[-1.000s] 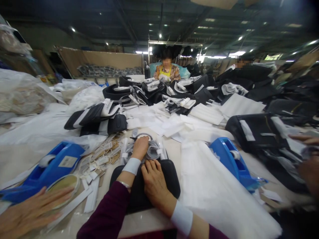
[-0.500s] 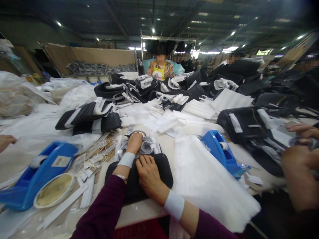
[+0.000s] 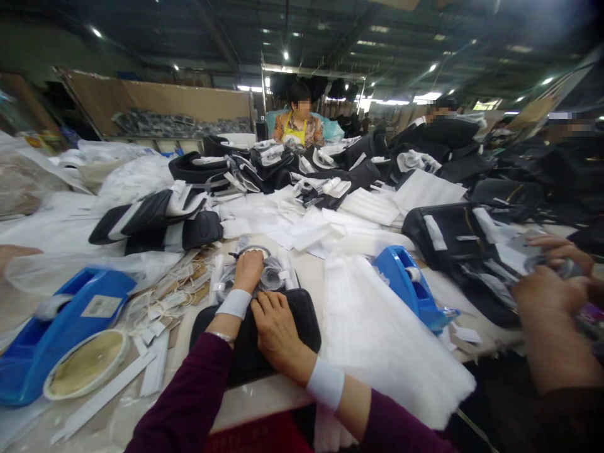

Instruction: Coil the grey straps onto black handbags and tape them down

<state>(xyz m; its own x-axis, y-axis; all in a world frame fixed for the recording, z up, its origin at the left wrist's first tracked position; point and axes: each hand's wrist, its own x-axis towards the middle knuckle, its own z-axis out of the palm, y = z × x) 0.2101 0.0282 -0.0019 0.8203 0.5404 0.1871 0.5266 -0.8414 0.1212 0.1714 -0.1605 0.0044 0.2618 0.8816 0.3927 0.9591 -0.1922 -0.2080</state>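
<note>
A black bag lies in front of me, its padded panel toward me and several grey rolled straps and white wrapping at its far part. Among those straps my left hand is closed like a fist; what its fingers hold is hidden. My right hand lies on the black panel, its bent fingers hooked over the panel's far edge beside my left wrist. Both wrists carry pale bands.
Blue tape dispensers stand left and right. A white-rimmed bowl and paper strips lie at left. White foam sheet covers the right side. Black bags are heaped behind; a co-worker's hands work at far right.
The whole view has shifted slightly left. My hands keep nearly the same place on the bag. Across the table, the co-worker's head has come up.
</note>
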